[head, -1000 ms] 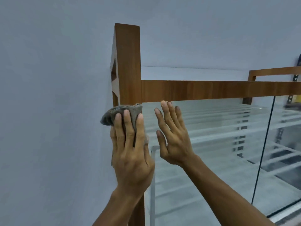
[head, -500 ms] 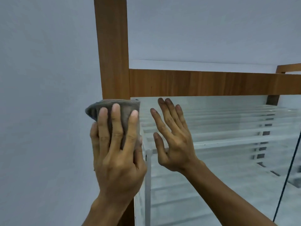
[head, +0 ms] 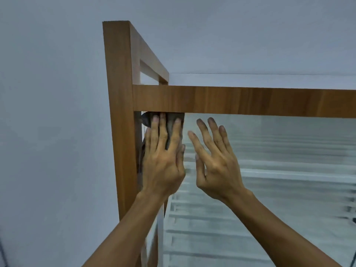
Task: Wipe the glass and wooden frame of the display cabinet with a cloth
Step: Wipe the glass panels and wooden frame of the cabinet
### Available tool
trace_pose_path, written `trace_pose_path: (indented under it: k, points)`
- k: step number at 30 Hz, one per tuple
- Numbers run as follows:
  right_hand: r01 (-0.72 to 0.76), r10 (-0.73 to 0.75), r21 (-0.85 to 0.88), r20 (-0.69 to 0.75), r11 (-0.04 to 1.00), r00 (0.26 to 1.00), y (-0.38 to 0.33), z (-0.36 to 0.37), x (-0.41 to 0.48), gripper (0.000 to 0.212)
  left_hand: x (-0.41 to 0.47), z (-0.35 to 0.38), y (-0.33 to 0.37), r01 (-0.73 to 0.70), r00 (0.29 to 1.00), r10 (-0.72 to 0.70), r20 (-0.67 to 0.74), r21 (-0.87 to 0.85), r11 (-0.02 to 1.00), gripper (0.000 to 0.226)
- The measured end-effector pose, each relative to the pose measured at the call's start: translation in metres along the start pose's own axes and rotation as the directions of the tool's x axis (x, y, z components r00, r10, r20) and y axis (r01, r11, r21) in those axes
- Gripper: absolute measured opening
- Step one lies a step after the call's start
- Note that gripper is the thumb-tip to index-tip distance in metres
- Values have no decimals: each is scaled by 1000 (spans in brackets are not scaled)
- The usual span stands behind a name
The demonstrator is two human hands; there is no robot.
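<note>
The display cabinet has a brown wooden frame (head: pixel 240 101) with a vertical corner post at left and a horizontal top rail. Its front glass pane (head: pixel 279 151) runs below the rail, with glass shelves visible behind it. My left hand (head: pixel 163 158) presses a grey cloth (head: pixel 170 123) flat against the glass in the top left corner, right under the rail and beside the post. Most of the cloth is hidden under my fingers. My right hand (head: pixel 215 160) lies flat on the glass just to the right, fingers spread, holding nothing.
A plain pale wall (head: pixel 50 132) stands close to the left of the cabinet and behind it. The cabinet's white top (head: pixel 260 79) lies above the rail. A wooden side frame (head: pixel 152 62) runs back from the corner post.
My left hand and the cloth have shifted from the corner post onto the glass, right under the top rail. The view has swung, so the post stands further left. My right hand stayed flat on the glass.
</note>
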State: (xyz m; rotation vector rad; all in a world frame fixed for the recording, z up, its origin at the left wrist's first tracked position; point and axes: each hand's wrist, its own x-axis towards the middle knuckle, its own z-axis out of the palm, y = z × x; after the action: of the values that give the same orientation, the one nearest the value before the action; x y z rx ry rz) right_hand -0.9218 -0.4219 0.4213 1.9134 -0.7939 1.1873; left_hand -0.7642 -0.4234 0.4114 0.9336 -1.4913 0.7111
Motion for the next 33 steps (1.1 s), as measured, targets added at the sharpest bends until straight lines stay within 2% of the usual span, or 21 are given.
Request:
trace_pose_path:
  k: [2,5,6,7,8,10,11,12,14,16,17,19,21,23,26,28,29,31,33]
  points:
    - [-14,14,-41,-1,999,1000,22,-18,-19,64,-5,5,-2,64,998,-64,2,63,996,65]
    - [-68,66,-94,-18,993,998,55,-40,-35,65,-3,17,24,293,954,-286,-88,74,953,68]
    - [-71,70,-107,-7,992,997,63,-44,-38,66,0,23,40,309,950,-303,-79,73,948,69]
    - [-64,65,-119,7,991,998,69,-46,-39,68,2,29,55,248,969,-247,-29,77,966,70]
    - [-52,55,-129,20,990,998,74,-46,-40,69,0,35,66,124,991,-128,44,83,989,70]
    - [-33,40,-152,39,988,998,79,-47,-40,69,-3,34,64,-121,982,107,156,81,989,66]
    - [-30,37,-164,43,986,998,81,-47,-41,69,-4,29,52,-165,975,150,166,79,983,64]
    - [-30,38,-176,46,984,998,82,-47,-41,69,-4,24,37,-142,981,128,146,87,986,62]
    - [-31,42,-204,52,978,998,82,-44,-42,70,-2,19,17,57,998,-60,14,131,990,60]
    - [-28,42,-222,60,975,997,80,-41,-41,71,2,26,30,249,967,-237,-95,152,956,63]
    - [-28,41,-224,55,974,998,80,-40,-41,72,4,35,47,263,963,-252,-93,143,954,64]
    - [-28,37,-211,38,977,999,81,-40,-42,72,-2,51,79,103,994,-106,18,128,986,65]
    - [-29,32,-174,14,984,999,83,-41,-43,71,-17,56,84,-107,986,89,142,125,986,64]
    - [-20,21,-146,4,989,1000,85,-42,-44,70,-25,47,62,-153,981,129,145,167,974,65]
    - [-17,16,-91,-13,996,1000,87,-44,-44,69,-9,43,52,76,997,-76,-8,221,972,69]
    - [-17,16,-31,-39,999,999,90,-47,-45,68,10,56,82,251,967,-236,-100,176,952,71]
    - [-27,27,-1,-57,1000,998,93,-49,-45,66,15,63,101,264,963,-252,-93,144,954,72]
    - [-54,57,32,-90,998,994,102,-56,-48,63,10,74,128,93,996,-93,-10,130,987,71]
    - [-66,63,-25,-88,998,994,118,-68,-53,63,-7,79,125,-117,991,106,81,140,983,66]
